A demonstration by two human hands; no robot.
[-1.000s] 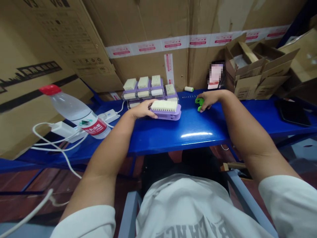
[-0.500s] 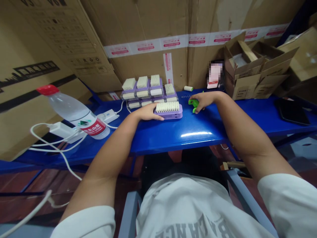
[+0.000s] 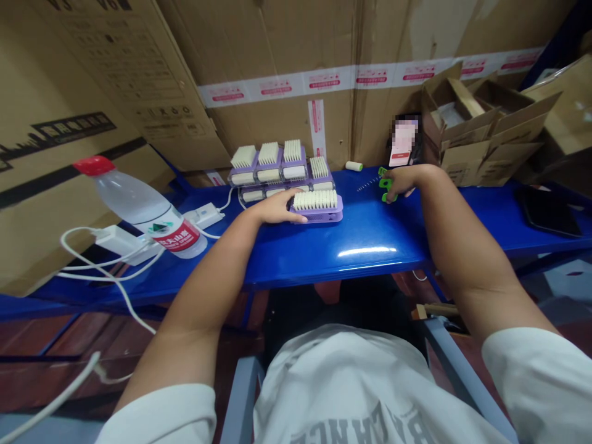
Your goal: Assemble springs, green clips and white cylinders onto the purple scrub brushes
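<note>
The hands are well apart on the desk: the left hand (image 3: 277, 209) clasps the left end of a lilac brush, and the right hand (image 3: 404, 183) pinches a small green plastic piece.

Corrugated cardboard cartons (image 3: 277, 55) sealed with printed white-and-red tape rise behind the blue metal desk (image 3: 365, 259). At the right end of the desk, an opened cardboard box (image 3: 481, 132) sits against them, and a flat black tablet-like slab (image 3: 548, 211) lies on the desktop. The person's white sweatshirt (image 3: 351, 388) fills the bottom of the view.

Toward the left, a clear plastic water bottle (image 3: 134, 203) with a red cap and red label lies tilted, its lower end beside a white power strip (image 3: 203, 216) and a white charger (image 3: 120, 240), with white cables (image 3: 97, 271) looping off the desk edge. Stacked rows of lilac brushes (image 3: 277, 166) with cream bristles stand near the back of the desk. The lilac brush (image 3: 318, 209) held by the left hand lies bristles up, just in front of those rows.

The green plastic piece (image 3: 385, 184) sits at the right hand's fingertips, just beside a thin line of tiny metal parts (image 3: 367, 184). Farther back lies a small cream cylinder (image 3: 353, 166). A pixelated item (image 3: 403, 140) near the cartons is too blurred to tell.
</note>
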